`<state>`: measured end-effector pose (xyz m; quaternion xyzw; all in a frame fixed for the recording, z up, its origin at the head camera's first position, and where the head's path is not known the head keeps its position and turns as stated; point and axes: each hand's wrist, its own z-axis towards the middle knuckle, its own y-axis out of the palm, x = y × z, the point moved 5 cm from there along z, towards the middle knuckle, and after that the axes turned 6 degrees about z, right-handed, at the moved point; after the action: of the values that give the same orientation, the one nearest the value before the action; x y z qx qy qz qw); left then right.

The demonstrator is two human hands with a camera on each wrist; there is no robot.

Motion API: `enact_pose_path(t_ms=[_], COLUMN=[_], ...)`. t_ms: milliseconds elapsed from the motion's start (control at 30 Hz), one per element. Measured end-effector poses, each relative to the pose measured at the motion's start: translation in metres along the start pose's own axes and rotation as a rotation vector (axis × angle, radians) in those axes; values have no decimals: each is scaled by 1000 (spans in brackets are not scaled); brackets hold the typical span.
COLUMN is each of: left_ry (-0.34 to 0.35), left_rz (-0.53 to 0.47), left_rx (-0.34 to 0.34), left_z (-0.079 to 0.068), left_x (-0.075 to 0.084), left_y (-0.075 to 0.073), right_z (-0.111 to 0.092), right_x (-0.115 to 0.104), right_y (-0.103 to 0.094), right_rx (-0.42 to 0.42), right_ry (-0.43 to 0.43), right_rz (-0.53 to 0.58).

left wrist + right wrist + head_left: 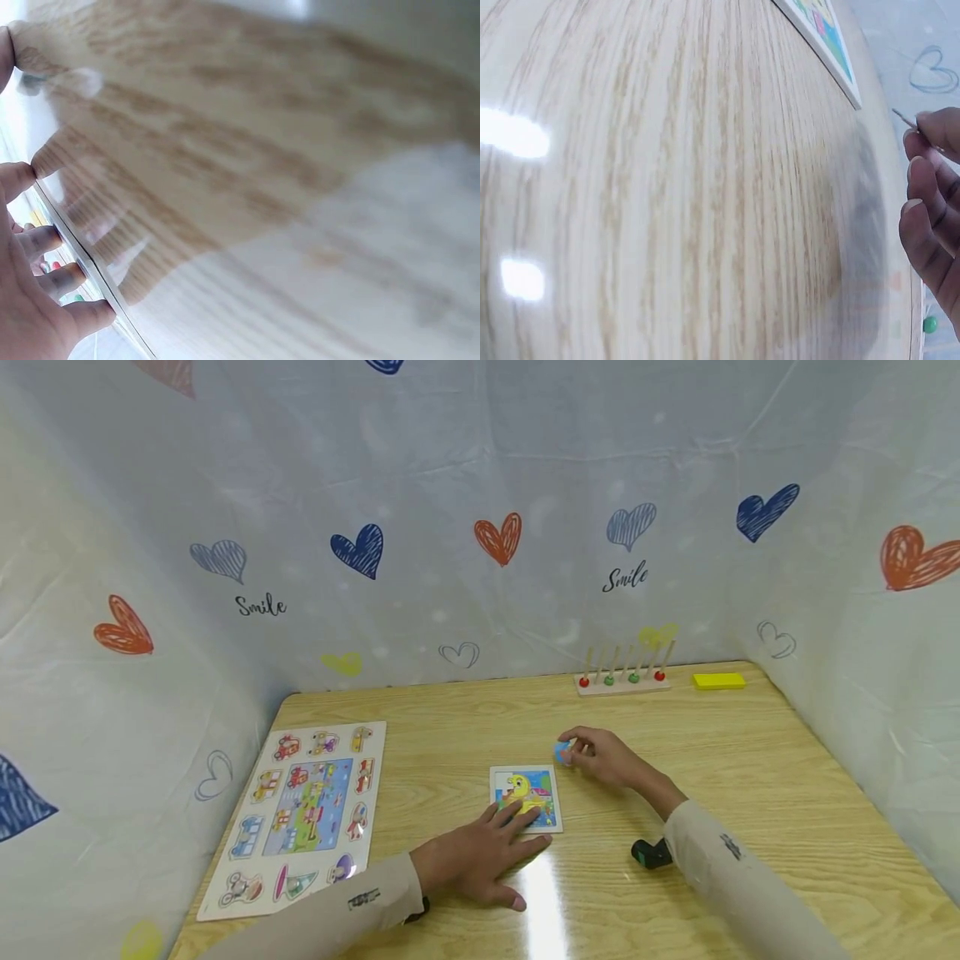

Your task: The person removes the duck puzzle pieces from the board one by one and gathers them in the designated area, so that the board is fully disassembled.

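Note:
A small square jigsaw puzzle [555, 811] with a white frame and a yellow duck-like picture lies in the middle of the table. My left hand [491, 853] rests over its lower edge, fingers spread and straight, hiding part of the picture. Just beyond the puzzle's upper right corner, my right hand [600, 755] pinches a small blue puzzle piece [562, 752] between thumb and fingertips. The right wrist view shows that puzzle piece [904, 118] edge-on, thin, above the table.
A large vehicle picture board [375, 739] with knobbed pieces lies at the left. Toward the back right stand a wooden peg stand [622, 688] with red and green beads and a yellow block [718, 682]. Patterned white curtains [420, 485] enclose the table.

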<state>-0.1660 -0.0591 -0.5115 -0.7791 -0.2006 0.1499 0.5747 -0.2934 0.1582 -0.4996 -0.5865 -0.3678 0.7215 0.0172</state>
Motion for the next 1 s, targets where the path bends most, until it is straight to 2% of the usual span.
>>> enact_pose_path(t_ms=[267,633,1000], left_ry=[-1,0,-1], left_rz=[39,0,2], left_rx=[16,13,10], left_z=[1,1,1], left_x=[0,0,0], left_y=[2,2,2], right_z=[-3,-4,0], right_x=[7,17,20], right_y=[-4,-7,-12], right_rx=[39,29,24], right_ry=[33,77,89], right_rz=[-7,4,-110])
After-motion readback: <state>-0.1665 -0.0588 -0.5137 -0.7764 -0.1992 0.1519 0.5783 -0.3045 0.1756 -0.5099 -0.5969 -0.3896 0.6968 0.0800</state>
